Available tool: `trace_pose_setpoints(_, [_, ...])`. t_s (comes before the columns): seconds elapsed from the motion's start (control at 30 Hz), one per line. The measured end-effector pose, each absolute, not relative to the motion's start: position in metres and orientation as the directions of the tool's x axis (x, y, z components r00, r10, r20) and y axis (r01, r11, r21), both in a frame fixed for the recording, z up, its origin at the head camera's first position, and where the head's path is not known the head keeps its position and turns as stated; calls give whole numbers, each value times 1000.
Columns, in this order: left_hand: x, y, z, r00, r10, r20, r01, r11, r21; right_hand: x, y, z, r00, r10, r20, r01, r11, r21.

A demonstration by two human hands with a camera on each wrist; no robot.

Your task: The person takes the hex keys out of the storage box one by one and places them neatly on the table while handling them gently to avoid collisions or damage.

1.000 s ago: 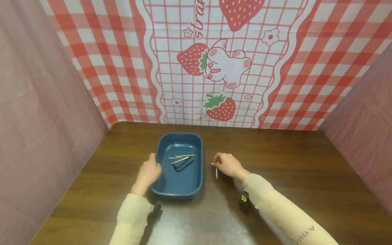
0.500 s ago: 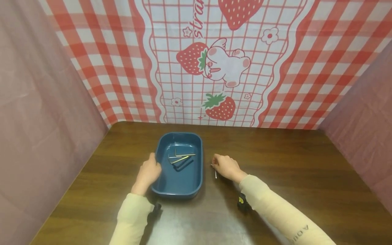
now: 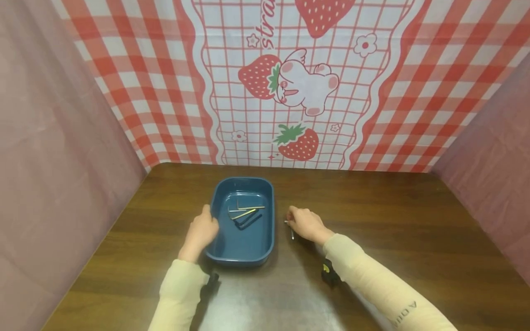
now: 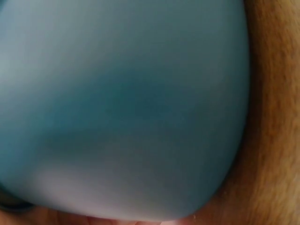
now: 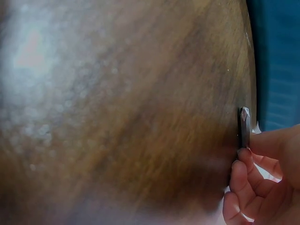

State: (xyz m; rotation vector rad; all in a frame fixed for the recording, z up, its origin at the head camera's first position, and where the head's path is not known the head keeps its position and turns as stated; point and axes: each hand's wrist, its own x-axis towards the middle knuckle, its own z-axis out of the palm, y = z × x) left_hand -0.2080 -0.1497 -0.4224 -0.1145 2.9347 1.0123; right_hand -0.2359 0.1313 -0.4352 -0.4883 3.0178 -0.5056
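Note:
My left hand (image 3: 201, 231) holds the left side of a deep blue rectangular tray (image 3: 238, 250), thumb by the rim. In the left wrist view the tray's outer wall (image 4: 140, 103) hides most of that hand. Inside the tray lie several hex keys: a gold one (image 3: 245, 214), silvery ones, and black ones (image 3: 250, 222). Right of the tray, my right hand (image 3: 307, 225) pinches a small silver hex key (image 3: 292, 236) between thumb and fingers, low over the table. The right wrist view shows its shaft (image 5: 244, 126) projecting past the fingertips.
A brown wood-grain table (image 3: 372, 207) carries everything. Behind it hangs a red-and-white checked cloth (image 3: 414, 92) with strawberries. Pink curtains (image 3: 62, 138) close off both sides. Dark wrist cameras (image 3: 328, 272) sit under both cuffs.
My right hand has shifted slightly left with the silver hex key, whose shaft looks shorter from above now. My left hand and the tray have stayed put.

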Motion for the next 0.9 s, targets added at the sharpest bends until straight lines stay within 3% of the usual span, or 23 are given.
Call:
trace_pose_setpoints(0.57, [-207,-149,-422,-995,-76,-66,-101,773,627,-239,131,-432,-952,-305,-37,-274,899,-341])
trace_pose_setpoints(0.9, [-209,-150,-424,-994,-79,-71,-106,774,625,-245,136,-418,-936,-351,25,-345,901,-263])
